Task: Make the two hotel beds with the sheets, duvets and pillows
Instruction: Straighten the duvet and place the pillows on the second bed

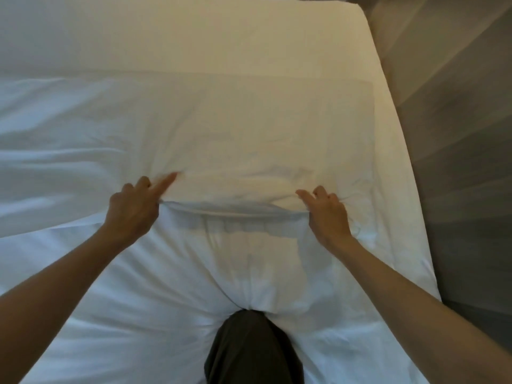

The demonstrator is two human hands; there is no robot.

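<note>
While left hand (130, 210) and right hand (328, 216) pinch its hem, cover (249, 128) gapes

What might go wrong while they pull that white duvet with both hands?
The knee is pressing on the duvet, so pulling may bunch it up instead of smoothing it. The left hand and right hand each grip only a bit of the folded edge, which might slip free.

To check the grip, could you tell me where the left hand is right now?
In the head view the left hand sits left of centre, gripping the white cover's hem, level with the right hand, above the dark knee.
</note>
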